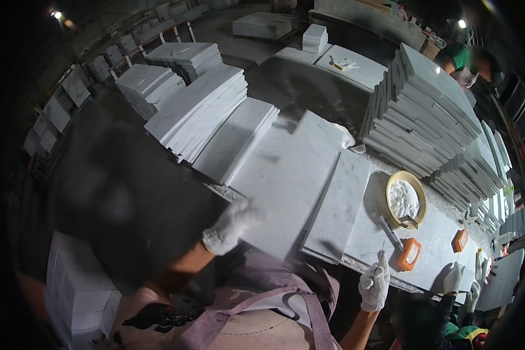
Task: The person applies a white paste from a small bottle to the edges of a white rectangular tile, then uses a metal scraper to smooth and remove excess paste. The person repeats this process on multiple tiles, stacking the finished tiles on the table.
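My left hand (226, 228), in a white glove, is at the near left edge of a large pale marble slab (291, 169). Motion blurs its fingers, so their grip is unclear. In its own white glove, my right hand (374, 284) is closed around a thin, stick-like tool (383, 245) that points upward; its exact kind is too small to make out. A narrower grey-veined slab (339, 204) lies just right of the large one. Beyond my right hand are a white marker-like tube (391, 232) and an orange block with a whitish face (409, 255).
A yellow bowl of white paste (389, 201) stands on the bench to the right. Tall slab stacks (423, 111) rise behind it; more stacks (201, 111) stand at the left. Another person's gloved hand (452, 279) is by a second orange block (459, 240). A person in green (458, 58) bends at the far right.
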Motion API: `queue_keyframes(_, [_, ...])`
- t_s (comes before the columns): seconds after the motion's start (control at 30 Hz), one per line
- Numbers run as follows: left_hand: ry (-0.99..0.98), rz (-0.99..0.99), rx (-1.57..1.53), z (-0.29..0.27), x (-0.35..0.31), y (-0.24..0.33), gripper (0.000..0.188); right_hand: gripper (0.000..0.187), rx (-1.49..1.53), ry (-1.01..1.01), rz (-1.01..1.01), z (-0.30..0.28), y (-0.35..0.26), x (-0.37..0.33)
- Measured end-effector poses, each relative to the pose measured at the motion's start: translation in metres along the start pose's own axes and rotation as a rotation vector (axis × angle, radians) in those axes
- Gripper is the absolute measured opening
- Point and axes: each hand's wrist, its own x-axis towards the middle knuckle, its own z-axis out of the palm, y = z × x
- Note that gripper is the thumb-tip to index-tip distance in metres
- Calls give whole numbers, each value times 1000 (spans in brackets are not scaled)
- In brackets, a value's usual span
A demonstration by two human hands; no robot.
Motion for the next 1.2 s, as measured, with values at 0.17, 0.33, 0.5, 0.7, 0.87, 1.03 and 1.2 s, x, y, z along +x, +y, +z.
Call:
queue_keyframes(0.17, [147, 154, 48, -62, 31, 36, 51, 73, 68, -21, 73, 10, 12, 7])
queue_keyframes(0.33, [15, 359, 517, -119, 71, 72, 39, 72, 149, -61, 117, 14, 17, 8])
queue_keyframes(0.5, [95, 103, -7, -136, 101, 75, 24, 72, 115, -60, 119, 19, 18, 9])
queue_keyframes(0.7, [415, 207, 1069, -135, 104, 80, 47, 73, 113, -86, 137, 30, 23, 13])
queue_keyframes(0.87, [642, 425, 1078, -124, 103, 78, 51, 72, 63, -108, 134, 33, 24, 17])
queue_keyframes(1.03, [671, 527, 1126, -118, 102, 65, 46, 71, 62, -97, 133, 26, 26, 14])
queue_keyframes(1.2, [762, 755, 1610, -126, 108, 49, 42, 69, 150, -69, 133, 21, 28, 8])
